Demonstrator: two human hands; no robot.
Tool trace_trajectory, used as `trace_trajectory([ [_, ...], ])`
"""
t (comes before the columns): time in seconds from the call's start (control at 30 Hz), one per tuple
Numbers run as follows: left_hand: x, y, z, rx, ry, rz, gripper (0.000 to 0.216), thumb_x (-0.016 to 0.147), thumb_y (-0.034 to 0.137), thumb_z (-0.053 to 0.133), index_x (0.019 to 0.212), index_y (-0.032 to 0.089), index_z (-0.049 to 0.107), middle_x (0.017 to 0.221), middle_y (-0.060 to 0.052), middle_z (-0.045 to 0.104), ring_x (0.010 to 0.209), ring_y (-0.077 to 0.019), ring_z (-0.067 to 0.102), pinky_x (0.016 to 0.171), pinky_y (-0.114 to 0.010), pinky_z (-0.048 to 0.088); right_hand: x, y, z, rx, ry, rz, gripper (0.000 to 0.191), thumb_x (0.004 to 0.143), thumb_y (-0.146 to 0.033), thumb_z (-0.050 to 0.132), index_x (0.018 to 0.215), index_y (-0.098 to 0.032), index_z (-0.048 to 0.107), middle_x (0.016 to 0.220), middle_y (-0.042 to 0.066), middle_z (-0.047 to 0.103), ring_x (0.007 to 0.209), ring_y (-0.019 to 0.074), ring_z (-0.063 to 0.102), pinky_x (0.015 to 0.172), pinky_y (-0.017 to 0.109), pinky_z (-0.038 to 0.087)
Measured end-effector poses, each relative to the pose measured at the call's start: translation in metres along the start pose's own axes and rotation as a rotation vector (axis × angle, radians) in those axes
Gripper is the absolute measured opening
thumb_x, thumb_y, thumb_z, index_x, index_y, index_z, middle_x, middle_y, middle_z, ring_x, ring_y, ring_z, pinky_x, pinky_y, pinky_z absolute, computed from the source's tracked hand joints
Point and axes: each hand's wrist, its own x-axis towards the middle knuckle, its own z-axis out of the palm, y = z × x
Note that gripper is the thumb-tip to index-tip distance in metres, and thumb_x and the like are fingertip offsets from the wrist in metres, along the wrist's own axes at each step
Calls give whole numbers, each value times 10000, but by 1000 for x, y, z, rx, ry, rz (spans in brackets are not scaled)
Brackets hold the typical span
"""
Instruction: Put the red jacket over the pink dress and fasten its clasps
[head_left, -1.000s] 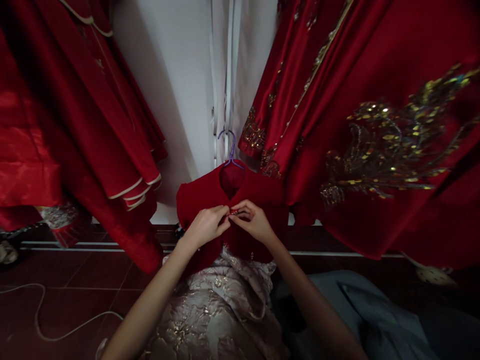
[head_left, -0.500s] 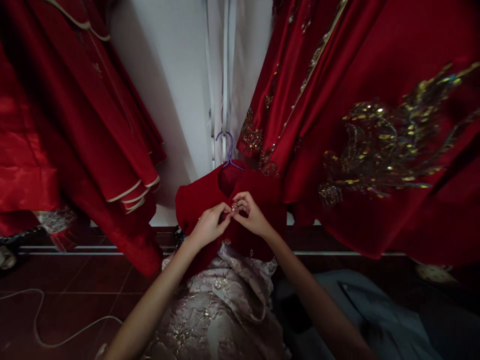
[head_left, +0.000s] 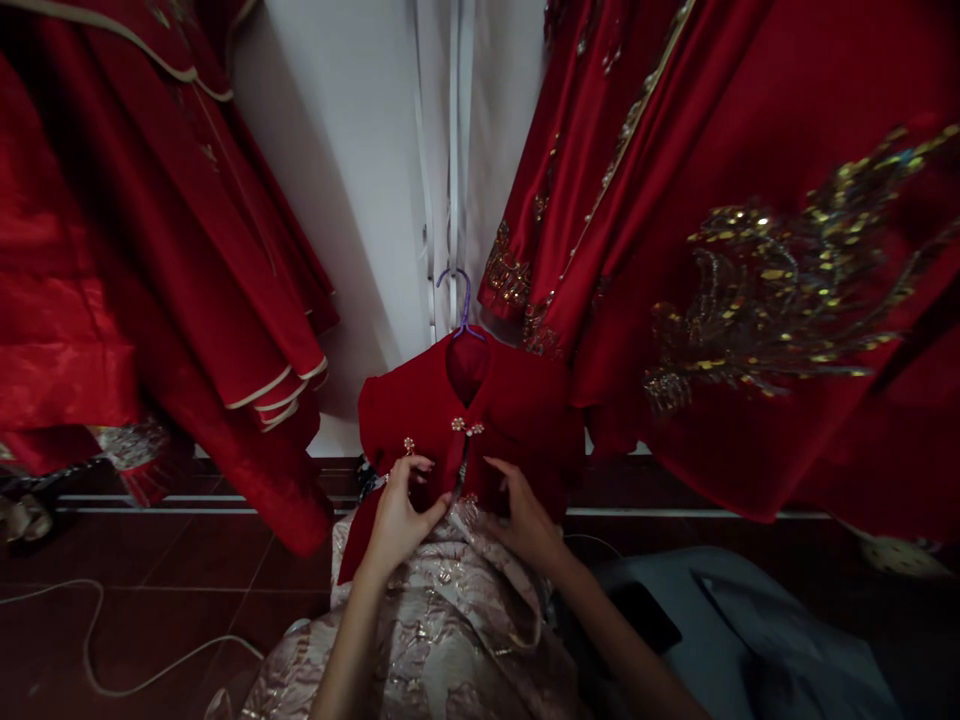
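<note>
A small red jacket (head_left: pixel 517 410) hangs on a purple hanger (head_left: pixel 463 300) against the white wall. Its top clasp (head_left: pixel 466 427) is joined at the collar; another small gold ornament (head_left: pixel 409 444) shows on its left side. My left hand (head_left: pixel 400 515) pinches the jacket's front edge low down. My right hand (head_left: pixel 525 515) rests on the jacket's lower right front, fingers spread against the cloth. A pale gold brocade skirt (head_left: pixel 442 640) hangs under the jacket, between my forearms.
Long red gowns (head_left: pixel 150 250) hang at the left, and a red gown with gold sequin embroidery (head_left: pixel 750 270) at the right. A white cord (head_left: pixel 97 640) lies on the dark tiled floor. Grey cloth (head_left: pixel 750 640) lies at the lower right.
Both hands have moved down from the collar clasp to the jacket's lower front. The clasp, which the fingers covered before, now shows joined.
</note>
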Motion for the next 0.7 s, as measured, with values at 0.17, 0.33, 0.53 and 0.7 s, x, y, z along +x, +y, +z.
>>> trace_trajectory([
  [0.17, -21, 9, 10, 187, -74, 43, 369, 698, 265, 643, 1029, 204, 491, 1006, -52, 529, 990, -208, 507, 895, -370, 404, -7, 22, 6, -177, 79, 18, 702, 667, -130, 549, 1336, -215, 354, 1192, 129, 465, 1120, 280, 456, 927, 479, 407],
  [0.33, -27, 3, 21, 283, -86, 6, 285, 805, 230, 498, 1089, 219, 478, 1044, -76, 533, 1010, -224, 512, 882, -366, 400, -9, 36, 18, -139, 216, 90, 456, 710, -139, 473, 1161, -196, 512, 1081, 106, 574, 1026, 255, 538, 898, 434, 430],
  [0.53, -5, 8, 1, 137, -177, -59, 407, 871, 302, 436, 1271, 243, 389, 710, 18, 495, 653, -138, 518, 686, -250, 413, 12, 38, -41, 30, 312, 237, 267, 838, -362, 453, 932, -162, 603, 831, 59, 668, 767, 189, 617, 746, 296, 483],
  [0.7, 14, 44, 7, -232, -474, -37, 475, 859, 362, 479, 1299, 211, 386, 686, 30, 482, 601, -92, 461, 630, -205, 410, 38, -10, -116, 128, 187, 152, 286, 818, -437, 537, 886, -174, 624, 885, 57, 669, 821, 193, 613, 746, 278, 485],
])
